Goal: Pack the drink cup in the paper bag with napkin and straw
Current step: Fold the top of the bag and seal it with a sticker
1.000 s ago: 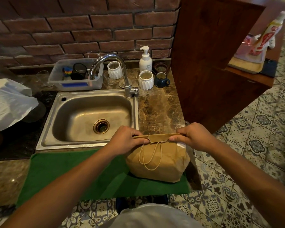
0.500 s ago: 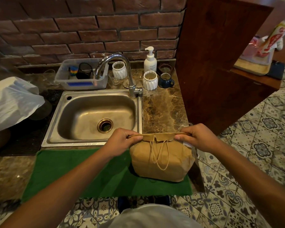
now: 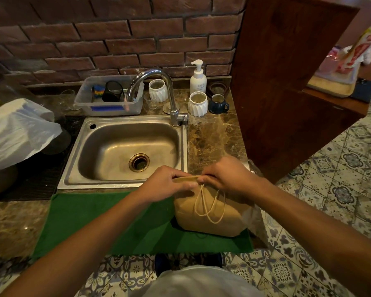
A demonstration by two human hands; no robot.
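Note:
A brown paper bag (image 3: 212,213) stands upright on the right end of a green mat (image 3: 107,224), its top folded flat and its twine handles hanging down the front. My left hand (image 3: 167,183) pinches the folded top edge from the left. My right hand (image 3: 225,174) pinches the same edge from the right, the fingertips of both hands almost touching at the middle. The bag's contents are hidden; no cup, napkin or straw shows.
A steel sink (image 3: 124,151) with a tap (image 3: 159,86) lies behind the mat. White ribbed cups (image 3: 198,103), a blue mug (image 3: 217,103), a soap dispenser (image 3: 198,78) and a plastic tub (image 3: 109,97) line the brick wall. A wooden panel (image 3: 287,82) stands right; a white plastic bag (image 3: 17,133) left.
Both hands have slid inward along the bag's folded top, from its outer corners to its middle. The bag stays on the mat.

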